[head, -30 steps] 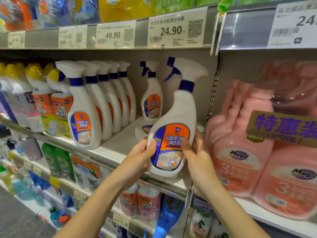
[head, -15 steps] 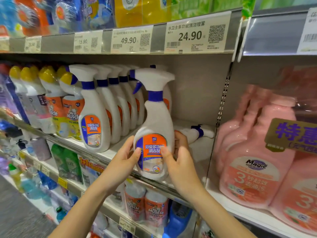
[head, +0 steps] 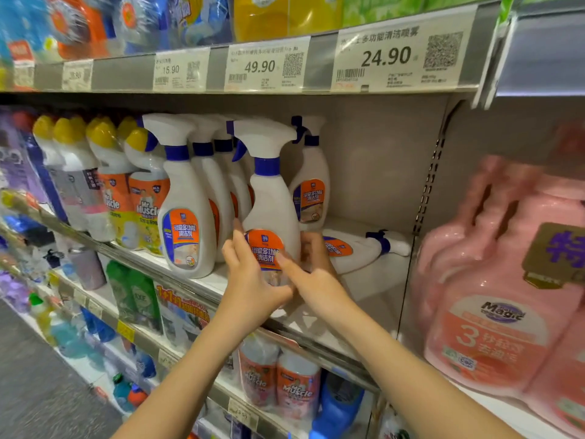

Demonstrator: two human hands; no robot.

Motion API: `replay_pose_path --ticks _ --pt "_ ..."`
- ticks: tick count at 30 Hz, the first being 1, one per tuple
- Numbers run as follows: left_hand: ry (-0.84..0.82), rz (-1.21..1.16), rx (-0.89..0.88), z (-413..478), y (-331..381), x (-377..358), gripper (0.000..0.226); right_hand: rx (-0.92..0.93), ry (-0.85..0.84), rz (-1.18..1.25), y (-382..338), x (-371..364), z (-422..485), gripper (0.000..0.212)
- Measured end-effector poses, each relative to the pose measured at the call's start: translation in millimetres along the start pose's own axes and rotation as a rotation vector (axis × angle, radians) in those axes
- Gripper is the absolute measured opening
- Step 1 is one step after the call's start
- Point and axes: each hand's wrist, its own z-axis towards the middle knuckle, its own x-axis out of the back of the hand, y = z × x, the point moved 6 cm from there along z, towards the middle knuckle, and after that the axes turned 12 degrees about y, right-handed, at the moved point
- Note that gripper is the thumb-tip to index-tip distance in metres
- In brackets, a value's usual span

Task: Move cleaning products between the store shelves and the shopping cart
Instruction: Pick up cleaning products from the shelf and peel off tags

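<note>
Supermarket aisle, grey floor at lower left. Stocked white shelf, with a price tag reading 24.90 on the rail above. Clasped upright between both sets of fingers: a white spray bottle with blue collar and orange label, base hidden behind the palms. Left hand wrapped round its left side, fingers pointing up. Right hand wrapped round the right side, thumb across the label. Just left of the fingers, a row of matching bottles; just right, one fallen bottle lying flat; farther right, pink jugs.
</note>
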Motion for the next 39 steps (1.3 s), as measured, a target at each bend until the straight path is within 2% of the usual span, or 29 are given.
replay_pose_path --ticks 2,3,5,7,9,13,19,24,31,34,39 --pt "0.029 0.025 0.009 8 -2 -2 0.12 -0.107 0.057 -0.006 5 14 5 0.025" --pt "0.018 0.048 0.018 11 -2 -2 0.121 -0.076 0.147 -0.119 8 25 12 0.03" --pt "0.008 0.112 -0.004 21 1 0 0.123 0.119 0.235 -0.58 9 37 29 0.032" --pt "-0.019 0.184 -0.003 30 1 3 0.126 0.178 0.104 -0.941 19 31 39 0.044" --pt "-0.044 0.177 0.01 34 -1 2 0.125 0.139 -0.021 -1.06 30 30 42 0.05" --pt "-0.057 0.077 0.03 39 -2 2 0.114 0.158 -0.052 -1.182 28 34 40 0.06" --pt "-0.13 0.113 0.037 46 -7 1 0.109 0.219 0.013 -1.359 16 49 28 0.074" --pt "-0.078 0.04 0.019 58 -16 -7 0.114 0.184 -0.043 -1.371 5 64 10 0.065" --pt "-0.073 0.259 0.008 75 -2 -38 0.129 0.15 -0.107 -1.363 7 80 -42 0.058" --pt "-0.052 0.263 -0.029 83 2 -48 0.128 0.174 -0.085 -1.354 1 78 -45 0.068" --pt "-0.017 0.195 -0.068 92 11 -65 0.119 0.154 -0.094 -1.321 -2 77 -46 0.055"
